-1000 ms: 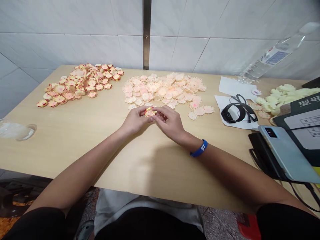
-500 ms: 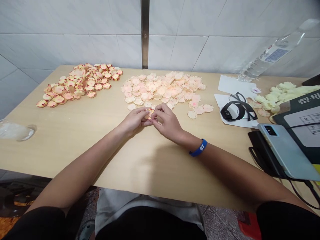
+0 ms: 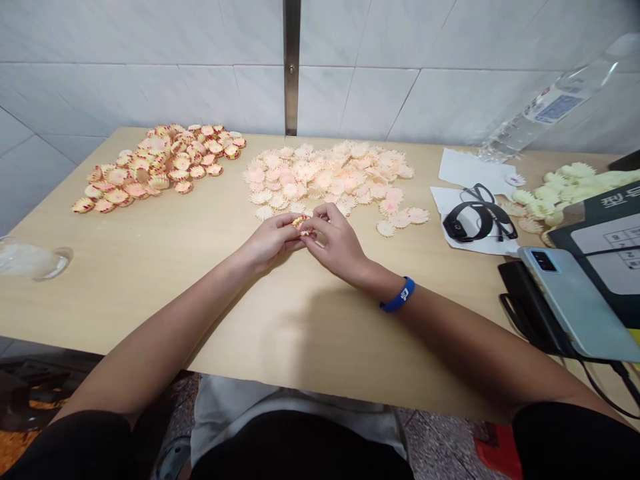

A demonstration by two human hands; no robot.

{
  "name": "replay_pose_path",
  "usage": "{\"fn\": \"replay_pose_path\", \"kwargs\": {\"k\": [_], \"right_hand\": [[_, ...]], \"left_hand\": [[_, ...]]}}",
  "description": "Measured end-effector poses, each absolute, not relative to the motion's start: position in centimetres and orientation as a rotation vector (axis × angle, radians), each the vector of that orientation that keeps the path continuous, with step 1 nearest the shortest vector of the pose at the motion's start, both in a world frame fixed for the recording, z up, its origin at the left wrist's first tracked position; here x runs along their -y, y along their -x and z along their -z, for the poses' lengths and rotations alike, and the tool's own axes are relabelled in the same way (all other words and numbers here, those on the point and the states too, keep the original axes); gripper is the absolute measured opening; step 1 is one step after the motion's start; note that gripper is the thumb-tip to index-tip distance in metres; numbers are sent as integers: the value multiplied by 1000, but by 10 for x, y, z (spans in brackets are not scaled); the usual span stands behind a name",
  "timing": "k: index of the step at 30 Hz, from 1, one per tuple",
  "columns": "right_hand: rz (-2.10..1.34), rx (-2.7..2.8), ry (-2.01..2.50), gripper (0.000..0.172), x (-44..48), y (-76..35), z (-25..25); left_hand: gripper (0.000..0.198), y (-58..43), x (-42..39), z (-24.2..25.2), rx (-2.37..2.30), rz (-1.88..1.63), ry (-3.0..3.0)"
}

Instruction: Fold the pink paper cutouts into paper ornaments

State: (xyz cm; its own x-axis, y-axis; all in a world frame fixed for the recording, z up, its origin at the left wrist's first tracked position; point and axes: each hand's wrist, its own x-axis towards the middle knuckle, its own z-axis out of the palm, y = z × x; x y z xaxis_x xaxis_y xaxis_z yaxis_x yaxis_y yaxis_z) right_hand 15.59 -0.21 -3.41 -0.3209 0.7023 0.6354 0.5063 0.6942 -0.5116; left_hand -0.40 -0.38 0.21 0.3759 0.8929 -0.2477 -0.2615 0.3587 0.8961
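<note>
Between my hands is a small flower-like piece (image 3: pixel 301 223), pale with red and yellow edges, partly covered by fingers. My left hand (image 3: pixel 275 241) pinches it from the left. From the right, my right hand (image 3: pixel 336 241) has its fingers closed on the same piece. Just behind the hands lies a spread pile of flat pale pink scalloped pieces (image 3: pixel 325 173). A heap of cupped pieces with red-tipped edges (image 3: pixel 160 160) sits at the back left of the table.
A plastic cup (image 3: pixel 33 259) lies at the left of the wooden table (image 3: pixel 240 327). On the right are a clear bottle (image 3: pixel 550 103), paper with a black wristband (image 3: pixel 470 222), pale green pieces (image 3: pixel 560 190), a phone (image 3: pixel 575 303), cables and a dark box (image 3: pixel 605 240).
The piece has turned in my fingers, showing more of its red and yellow edge. The fingers of my right hand have shifted slightly over it.
</note>
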Motion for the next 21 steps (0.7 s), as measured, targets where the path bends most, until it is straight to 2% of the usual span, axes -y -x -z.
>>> {"fn": "replay_pose_path", "kwargs": {"k": [5,9,15,18,21], "right_hand": [[-234,2008,833,14,3,-156,34],[-129,2069,703,17,5,-157,31],[42,2104,426,14,14,-158,26],[-2,2203,369,18,23,-155,26],[-156,2162,567,23,21,-154,29]], "left_hand": [[8,2,5,-7,-950,-905,-814],[15,1,6,-8,-1016,-896,-750],[11,2,-1,-4,-1039,-998,-708],[12,13,-14,-3,-1144,-1179,-614],[9,24,-21,-5,-1137,-1208,-716]]}}
